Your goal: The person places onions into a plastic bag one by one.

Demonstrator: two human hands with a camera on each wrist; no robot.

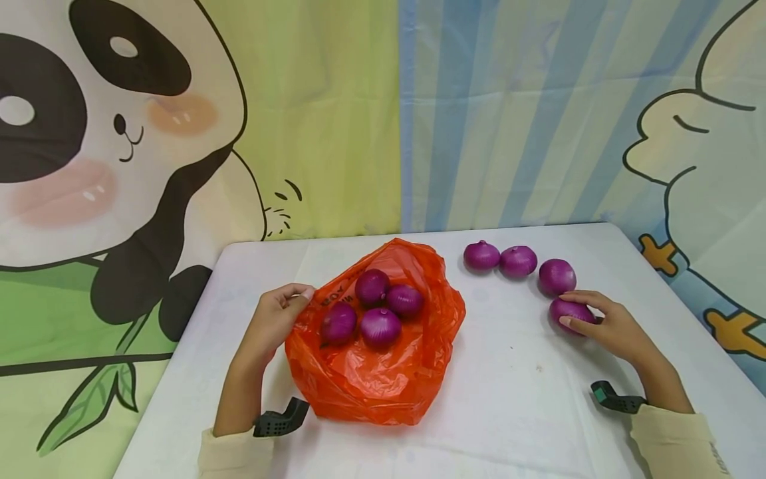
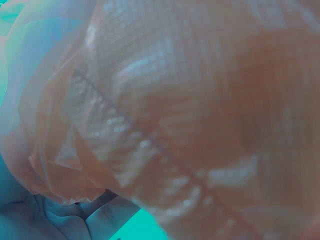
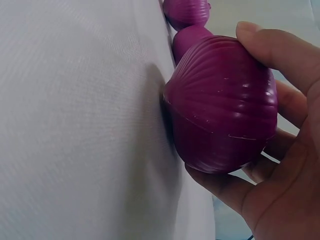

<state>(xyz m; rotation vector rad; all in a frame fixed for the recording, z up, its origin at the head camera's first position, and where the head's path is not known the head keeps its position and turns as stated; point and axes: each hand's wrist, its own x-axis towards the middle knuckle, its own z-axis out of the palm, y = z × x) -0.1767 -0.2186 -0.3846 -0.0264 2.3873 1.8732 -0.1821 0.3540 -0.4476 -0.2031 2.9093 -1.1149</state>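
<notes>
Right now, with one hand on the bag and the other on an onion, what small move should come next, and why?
Probably lift the held onion toward the red bag: the right hand grips it, the left hand holds the bag's edge, and four onions already lie inside.

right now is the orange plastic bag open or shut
Open: in the head view the orange plastic bag has its mouth spread wide, and four purple onions show plainly inside it.

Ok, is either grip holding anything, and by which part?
The left grip pinches the orange-red plastic bag by its left rim; the right grip holds the rightmost red onion by opposite sides.
</notes>
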